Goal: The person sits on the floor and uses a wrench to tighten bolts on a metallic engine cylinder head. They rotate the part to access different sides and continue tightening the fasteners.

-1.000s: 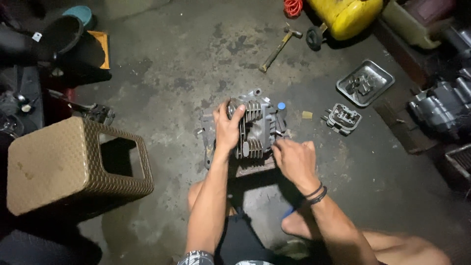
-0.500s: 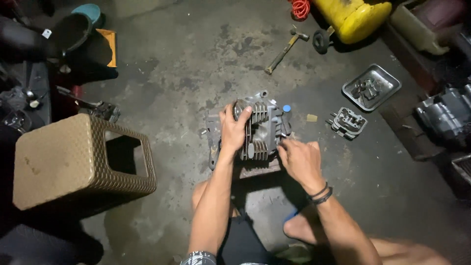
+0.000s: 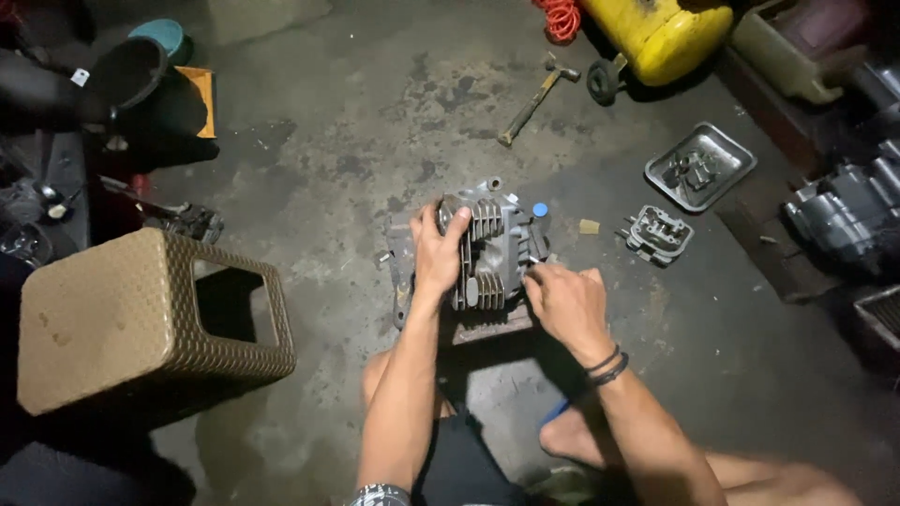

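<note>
A grey finned engine cylinder head (image 3: 502, 245) rests on a small block on the concrete floor in front of me. My left hand (image 3: 438, 251) grips its left side, fingers curled over the fins. My right hand (image 3: 565, 302) is at its lower right corner, fingertips pinched against the metal; whether a small tool or part is between them cannot be made out. A blue cap (image 3: 540, 210) sits on the head's upper right.
A woven tan stool (image 3: 141, 319) lies to the left. A hammer (image 3: 536, 97), a yellow tank (image 3: 662, 33) and an orange cord (image 3: 560, 17) lie beyond. A metal tray (image 3: 700, 166) with parts, a smaller engine part (image 3: 659, 232) and a dark engine (image 3: 848, 220) are right.
Both hands stay on the cylinder head with only small shifts. The camera view has drifted slightly, so the scene sits a little lower and to the right.
</note>
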